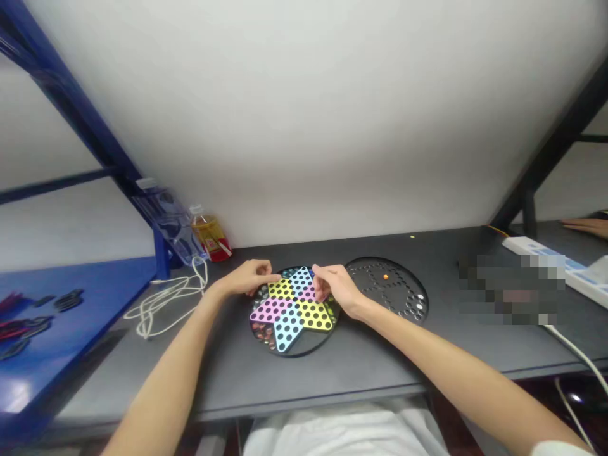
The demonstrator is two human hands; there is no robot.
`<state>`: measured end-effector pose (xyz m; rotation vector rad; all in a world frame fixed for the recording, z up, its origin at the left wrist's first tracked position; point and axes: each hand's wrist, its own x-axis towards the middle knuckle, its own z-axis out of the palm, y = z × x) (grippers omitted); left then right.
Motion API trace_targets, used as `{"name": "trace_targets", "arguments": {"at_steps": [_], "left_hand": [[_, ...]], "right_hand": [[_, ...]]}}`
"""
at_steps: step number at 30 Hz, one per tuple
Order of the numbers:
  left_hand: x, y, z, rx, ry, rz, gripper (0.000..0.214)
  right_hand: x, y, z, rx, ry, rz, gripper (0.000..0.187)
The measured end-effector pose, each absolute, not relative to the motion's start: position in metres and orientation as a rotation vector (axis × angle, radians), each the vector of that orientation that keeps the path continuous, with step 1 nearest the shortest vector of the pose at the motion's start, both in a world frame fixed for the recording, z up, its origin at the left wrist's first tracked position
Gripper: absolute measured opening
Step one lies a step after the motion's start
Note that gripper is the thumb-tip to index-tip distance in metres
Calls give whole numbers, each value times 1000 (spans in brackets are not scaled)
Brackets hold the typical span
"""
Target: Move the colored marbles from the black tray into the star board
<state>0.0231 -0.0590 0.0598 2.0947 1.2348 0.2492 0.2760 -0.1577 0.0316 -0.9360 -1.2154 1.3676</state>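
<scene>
A Chinese checkers board [288, 323] lies on the dark table, a star with light blue, yellow and pink points full of round holes. It sits in a round black tray [304, 352] whose side pockets hold small coloured pieces. At the upper left, my left hand [254, 277] is closed on the board's edge, thumb over the yellow point and fingers curled by the rim. My right hand [335, 288] is closed over the upper right pink point, fingertips bent together; whatever they hold is hidden.
A round dark lid with rings of holes [394, 297] lies beside the tray, a small orange piece [386, 277] on it. White cable [156, 310], bottles [209, 234] and a blue post stand left. A power strip [560, 266] lies right, near another person's hand [589, 226].
</scene>
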Motion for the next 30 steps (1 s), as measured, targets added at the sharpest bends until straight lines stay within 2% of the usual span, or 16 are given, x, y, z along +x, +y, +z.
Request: {"name": "trace_targets", "arguments": {"at_steps": [9,16,30], "left_hand": [[26,-61,60,2088,1265,294,52],[28,-62,59,2095,1319,323,55],[28,-62,56,2096,1319,341,56]], "right_hand": [[282,-162,35,-996,-1286,1335,47],[312,-169,52,-1155,-1883,726,18],[325,-172,56,-1194,-2274,489,14]]}}
